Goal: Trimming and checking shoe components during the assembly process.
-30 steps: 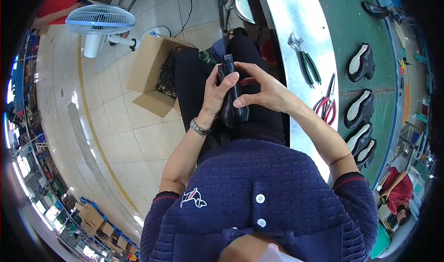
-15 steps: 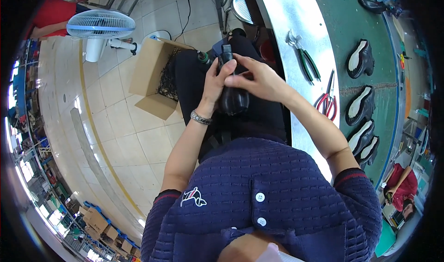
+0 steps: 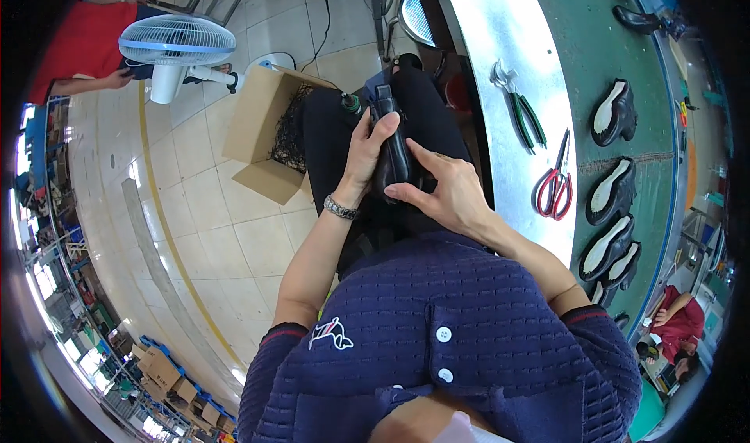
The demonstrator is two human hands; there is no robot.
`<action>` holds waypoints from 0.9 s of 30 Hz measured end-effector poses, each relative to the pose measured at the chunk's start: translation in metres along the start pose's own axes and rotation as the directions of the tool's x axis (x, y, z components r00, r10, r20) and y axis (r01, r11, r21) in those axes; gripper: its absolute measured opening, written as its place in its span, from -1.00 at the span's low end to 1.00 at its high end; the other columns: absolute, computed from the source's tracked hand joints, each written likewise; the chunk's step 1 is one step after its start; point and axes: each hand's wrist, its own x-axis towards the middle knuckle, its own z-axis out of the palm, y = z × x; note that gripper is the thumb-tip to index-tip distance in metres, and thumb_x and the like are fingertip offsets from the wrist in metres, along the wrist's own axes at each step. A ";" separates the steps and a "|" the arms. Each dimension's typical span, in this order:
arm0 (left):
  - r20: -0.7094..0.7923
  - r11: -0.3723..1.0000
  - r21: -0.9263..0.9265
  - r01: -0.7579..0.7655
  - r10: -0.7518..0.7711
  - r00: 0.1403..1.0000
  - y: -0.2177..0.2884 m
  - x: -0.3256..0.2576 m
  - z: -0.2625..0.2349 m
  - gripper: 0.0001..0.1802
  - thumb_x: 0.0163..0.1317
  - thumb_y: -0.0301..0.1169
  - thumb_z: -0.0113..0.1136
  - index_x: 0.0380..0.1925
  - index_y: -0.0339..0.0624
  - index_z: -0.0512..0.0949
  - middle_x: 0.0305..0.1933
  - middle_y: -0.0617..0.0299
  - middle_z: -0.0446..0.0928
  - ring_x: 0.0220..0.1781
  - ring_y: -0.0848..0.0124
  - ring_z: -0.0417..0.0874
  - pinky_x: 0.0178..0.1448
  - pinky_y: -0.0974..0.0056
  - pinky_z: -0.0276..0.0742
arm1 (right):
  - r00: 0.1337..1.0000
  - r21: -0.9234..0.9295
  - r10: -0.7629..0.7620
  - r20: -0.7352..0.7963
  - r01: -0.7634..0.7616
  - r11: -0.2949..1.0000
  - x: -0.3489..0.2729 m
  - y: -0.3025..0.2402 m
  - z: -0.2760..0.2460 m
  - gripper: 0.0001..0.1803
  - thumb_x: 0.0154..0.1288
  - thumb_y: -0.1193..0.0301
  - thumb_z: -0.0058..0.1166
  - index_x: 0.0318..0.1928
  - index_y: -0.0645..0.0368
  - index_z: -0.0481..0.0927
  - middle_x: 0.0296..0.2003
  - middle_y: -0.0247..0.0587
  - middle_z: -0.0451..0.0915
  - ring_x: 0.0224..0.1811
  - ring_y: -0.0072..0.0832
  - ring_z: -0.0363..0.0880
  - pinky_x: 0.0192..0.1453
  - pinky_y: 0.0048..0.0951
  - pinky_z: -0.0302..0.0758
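Note:
A black leather-like shoe (image 3: 396,158) lies lengthwise over my lap, its narrow end pointing away from me. My left hand (image 3: 367,152) is closed round its left side, thumb on top. My right hand (image 3: 453,191) holds the wide near end from the right, its thumb and fingers set apart on the surface. The underside is hidden. Beyond my left hand, a green and black thing (image 3: 351,102) stands by my thigh, too small to name.
To the right, a metal bench (image 3: 512,197) holds green-handled pincers (image 3: 521,113) and red-handled scissors (image 3: 555,183). Several black shoes (image 3: 612,113) lie on the green belt (image 3: 578,68) past it. An open carton (image 3: 258,130) and a fan (image 3: 176,43) stand left; people are nearby.
My right hand has slid nearer to me, from the shoe's middle to its wide end. The shoe has turned slightly in my left hand. At far left, a person in red has come further into view.

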 end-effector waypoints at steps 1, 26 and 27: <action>0.018 1.000 0.006 -0.010 0.010 1.000 0.000 0.000 -0.002 -0.56 0.25 -0.08 0.28 -0.07 -0.16 0.50 -0.29 0.42 0.44 -0.33 0.65 0.47 -0.25 0.51 0.44 | 1.000 0.045 0.014 0.006 -0.014 0.999 0.001 0.000 0.000 -0.10 0.00 0.03 0.41 0.18 0.49 0.43 -0.27 0.22 0.66 -0.30 -0.16 0.72 -0.22 -0.34 0.59; 0.230 0.931 -0.352 0.097 -0.014 0.973 0.074 0.065 0.031 -0.20 0.40 0.24 -0.28 0.43 -0.09 0.10 0.42 -0.15 0.18 0.38 -0.01 0.32 0.35 -0.09 0.28 | 0.970 0.717 0.091 -0.224 0.101 0.690 -0.024 0.054 -0.093 -0.11 0.03 0.55 0.38 0.39 0.12 0.24 -0.01 -0.21 0.58 0.01 -0.53 0.54 0.11 -0.48 0.46; 0.091 0.993 0.077 -0.093 0.086 0.992 0.080 0.058 0.054 -0.22 0.43 0.20 -0.29 0.46 -0.07 0.05 0.48 -0.09 0.09 0.41 0.05 0.30 0.36 -0.02 0.27 | 0.934 0.708 0.132 -0.332 0.155 0.689 -0.022 0.063 -0.097 -0.13 0.04 0.58 0.35 0.38 0.13 0.24 -0.01 -0.23 0.58 0.00 -0.53 0.55 0.10 -0.48 0.47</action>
